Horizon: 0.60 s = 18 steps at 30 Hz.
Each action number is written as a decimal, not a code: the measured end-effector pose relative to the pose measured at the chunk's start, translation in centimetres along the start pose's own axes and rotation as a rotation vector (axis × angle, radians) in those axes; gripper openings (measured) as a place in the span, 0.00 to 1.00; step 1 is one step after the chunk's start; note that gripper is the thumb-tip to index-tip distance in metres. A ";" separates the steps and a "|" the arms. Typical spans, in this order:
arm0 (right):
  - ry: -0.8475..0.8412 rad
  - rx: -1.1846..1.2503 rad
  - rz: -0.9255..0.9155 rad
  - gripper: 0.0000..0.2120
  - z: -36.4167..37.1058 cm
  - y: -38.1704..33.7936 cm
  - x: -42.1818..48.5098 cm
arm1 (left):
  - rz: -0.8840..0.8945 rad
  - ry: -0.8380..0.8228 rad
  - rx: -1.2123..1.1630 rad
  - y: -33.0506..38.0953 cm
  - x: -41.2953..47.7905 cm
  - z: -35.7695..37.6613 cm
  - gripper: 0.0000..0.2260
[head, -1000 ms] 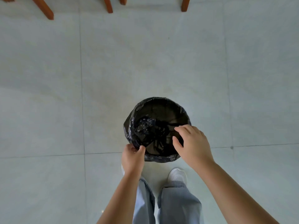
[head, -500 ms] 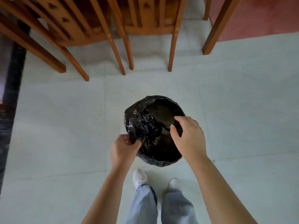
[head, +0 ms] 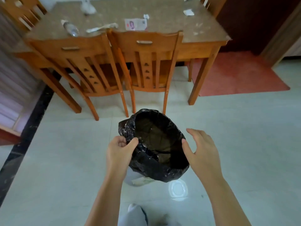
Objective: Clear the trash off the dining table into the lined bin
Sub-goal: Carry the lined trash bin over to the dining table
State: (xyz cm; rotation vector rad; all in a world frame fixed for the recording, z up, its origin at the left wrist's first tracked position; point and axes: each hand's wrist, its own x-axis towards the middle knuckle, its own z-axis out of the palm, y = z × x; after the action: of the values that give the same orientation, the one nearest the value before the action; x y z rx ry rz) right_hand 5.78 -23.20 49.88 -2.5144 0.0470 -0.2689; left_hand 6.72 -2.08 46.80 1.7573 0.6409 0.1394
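Note:
A bin lined with a black plastic bag (head: 162, 170) hangs just above the pale floor in front of me. My left hand (head: 119, 150) pinches the liner at the bin's left rim. My right hand (head: 202, 149) is off the right rim, fingers spread, holding nothing. Beyond stands the dining table (head: 203, 28) with trash on it: a clear plastic bottle (head: 70, 28) lying on its side, a crumpled wrapper (head: 102, 28), a white and red packet (head: 135, 24), a white plastic bag (head: 88, 8) and small paper scraps (head: 188, 12).
Two wooden chairs (head: 146, 62) are pushed in along the table's near side, between me and the trash. Another chair (head: 21, 12) stands at the far left. A red mat (head: 241, 75) lies right of the table. My legs (head: 135, 216) show below.
The view has tilted up from the floor to the table and chairs. My right hand has let go of the bin's rim and opened beside it. The left hand keeps its pinch on the liner.

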 end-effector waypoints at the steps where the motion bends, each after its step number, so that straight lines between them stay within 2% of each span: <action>1: 0.001 0.001 -0.014 0.14 -0.8 -0.6 -0.1 | 0.003 0.007 -0.010 0.9 -0.2 -0.4 0.15; 9: -0.016 -0.053 -0.042 0.14 -5.0 -5.8 0.1 | 0.060 -0.021 -0.049 7.0 0.2 -4.8 0.14; 18: 0.074 -0.065 0.098 0.15 -5.9 -9.1 2.1 | 0.141 -0.148 -0.001 10.6 4.2 -7.2 0.17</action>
State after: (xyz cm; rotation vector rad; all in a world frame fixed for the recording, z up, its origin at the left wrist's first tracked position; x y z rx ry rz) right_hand 6.39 -19.34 60.20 -2.5571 0.2109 -0.3254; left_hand 10.94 4.61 57.74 1.7924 0.4102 0.1051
